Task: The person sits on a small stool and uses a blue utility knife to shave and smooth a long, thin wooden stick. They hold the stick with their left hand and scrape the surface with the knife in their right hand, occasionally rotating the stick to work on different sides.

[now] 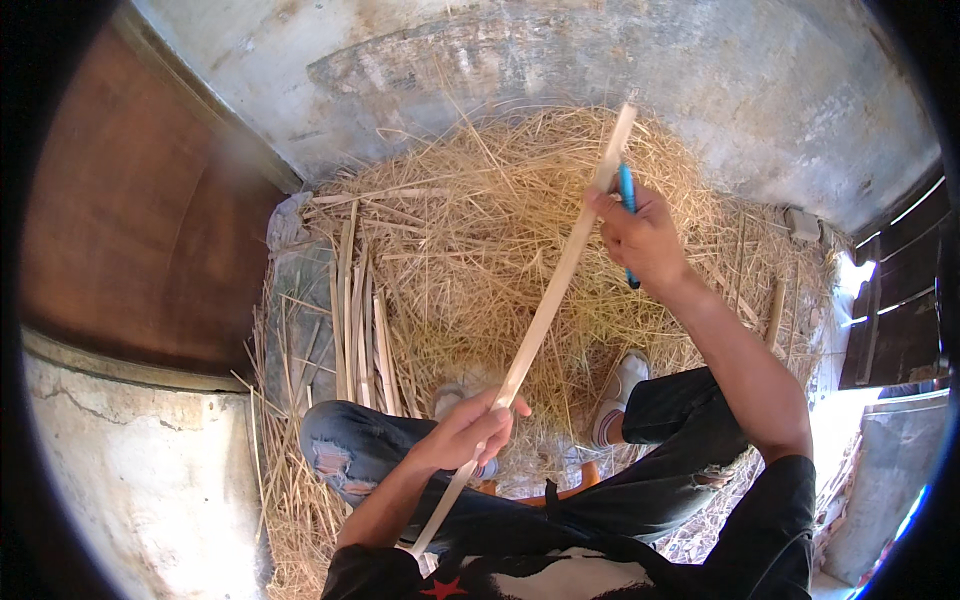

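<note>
A long, pale bamboo strip (551, 298) runs slantwise in front of me, its far end up over the straw and its near end by my lap. Around its lower part my left hand (472, 430) is closed, the strip passing through the fingers. Higher up, my right hand (645, 235) pinches the strip between thumb and fingers. That same hand also grips a slim blue tool (627, 187) with a dark lower end; its exact kind cannot be made out. The tool lies close beside the strip.
Loose straw and shavings (500, 215) heap against the grey wall (560, 60). Several bamboo strips (350, 320) lie at the left, near a brown wooden door (140, 220). My shoes (625, 378) rest on the shavings. Part of an orange seat (575, 482) shows below me.
</note>
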`<state>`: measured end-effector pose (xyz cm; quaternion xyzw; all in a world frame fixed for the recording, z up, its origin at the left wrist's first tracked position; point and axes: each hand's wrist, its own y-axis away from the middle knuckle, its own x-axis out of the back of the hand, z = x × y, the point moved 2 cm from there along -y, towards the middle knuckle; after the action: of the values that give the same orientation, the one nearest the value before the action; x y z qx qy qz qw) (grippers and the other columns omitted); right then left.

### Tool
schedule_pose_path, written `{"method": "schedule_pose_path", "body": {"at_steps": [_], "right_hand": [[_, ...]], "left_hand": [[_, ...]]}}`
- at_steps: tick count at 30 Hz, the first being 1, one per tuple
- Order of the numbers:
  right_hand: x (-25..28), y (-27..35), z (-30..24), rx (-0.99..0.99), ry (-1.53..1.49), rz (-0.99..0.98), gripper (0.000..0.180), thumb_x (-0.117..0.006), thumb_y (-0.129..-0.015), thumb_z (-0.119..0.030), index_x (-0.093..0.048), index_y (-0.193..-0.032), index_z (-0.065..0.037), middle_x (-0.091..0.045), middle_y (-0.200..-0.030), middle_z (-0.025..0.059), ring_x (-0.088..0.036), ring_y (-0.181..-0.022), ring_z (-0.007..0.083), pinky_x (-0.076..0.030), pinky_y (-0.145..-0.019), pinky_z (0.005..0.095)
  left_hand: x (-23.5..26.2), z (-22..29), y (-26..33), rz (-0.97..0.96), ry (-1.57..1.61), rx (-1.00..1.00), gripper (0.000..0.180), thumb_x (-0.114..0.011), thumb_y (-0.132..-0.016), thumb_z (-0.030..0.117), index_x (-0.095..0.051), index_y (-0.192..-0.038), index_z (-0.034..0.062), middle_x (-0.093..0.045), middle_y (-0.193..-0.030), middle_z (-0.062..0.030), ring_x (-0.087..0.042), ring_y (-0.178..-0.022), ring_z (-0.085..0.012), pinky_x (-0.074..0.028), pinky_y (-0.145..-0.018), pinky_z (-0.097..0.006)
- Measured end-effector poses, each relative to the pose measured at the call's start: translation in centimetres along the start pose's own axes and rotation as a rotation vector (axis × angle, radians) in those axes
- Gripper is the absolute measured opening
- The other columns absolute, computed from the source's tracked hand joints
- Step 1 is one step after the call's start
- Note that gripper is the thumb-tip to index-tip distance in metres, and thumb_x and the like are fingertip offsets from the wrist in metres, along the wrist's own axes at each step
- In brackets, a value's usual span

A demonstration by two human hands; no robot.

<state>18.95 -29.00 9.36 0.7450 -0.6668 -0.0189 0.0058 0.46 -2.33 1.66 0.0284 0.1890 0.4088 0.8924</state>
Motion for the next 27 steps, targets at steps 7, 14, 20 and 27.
{"method": "schedule_pose_path", "body": {"at_steps": [7,14,20,27], "right_hand": [[-3.8,2.8,-0.3,0.214,0.556,-0.206,0.042,-0.062,-0.1,-0.046,-0.069,-0.099,-0.005,-0.063,-0.069,0.0121,-0.064,-0.064,0.0261,-0.048,-0.061,0.0419],[-6.9,7.5,1.7,0.2,1.014,-0.496,0.039,-0.053,-0.104,-0.043,-0.061,-0.1,-0.005,-0.066,-0.068,0.0184,-0.066,-0.063,0.0428,-0.05,-0.059,0.0551],[-7.0,5.5,0.8,0.2,1.073,-0.418,0.045,-0.047,-0.104,-0.044,-0.062,-0.101,-0.002,-0.069,-0.076,0.022,-0.069,-0.068,0.0441,-0.055,-0.063,0.0539],[-6.0,3.2,1.1,0.316,1.105,-0.246,0.041,-0.048,-0.106,-0.043,-0.064,-0.11,-0.005,-0.064,-0.067,0.0205,-0.066,-0.062,0.0427,-0.052,-0.057,0.0549]], "left_hand": [[0.0,0.7,-1.2,0.275,-0.118,-0.064,0.043,-0.037,-0.113,0.029,-0.043,-0.147,0.0032,-0.049,-0.062,-0.0006,-0.049,-0.047,-0.007,-0.041,-0.045,-0.023],[0.3,1.0,-1.1,0.451,-0.066,-0.038,0.041,-0.042,-0.112,0.023,-0.044,-0.149,0.0049,-0.043,-0.063,0.0047,-0.037,-0.047,-0.0026,-0.034,-0.044,-0.02],[0.2,0.6,-0.2,0.484,-0.111,-0.005,0.039,-0.047,-0.11,0.019,-0.047,-0.147,0.0048,-0.042,-0.063,0.0056,-0.037,-0.049,-0.0016,-0.031,-0.045,-0.02],[1.2,0.1,0.1,0.543,-0.241,-0.062,0.039,-0.05,-0.109,0.013,-0.049,-0.147,0.005,-0.046,-0.064,0.0048,-0.043,-0.052,-0.0025,-0.035,-0.046,-0.022]]}}
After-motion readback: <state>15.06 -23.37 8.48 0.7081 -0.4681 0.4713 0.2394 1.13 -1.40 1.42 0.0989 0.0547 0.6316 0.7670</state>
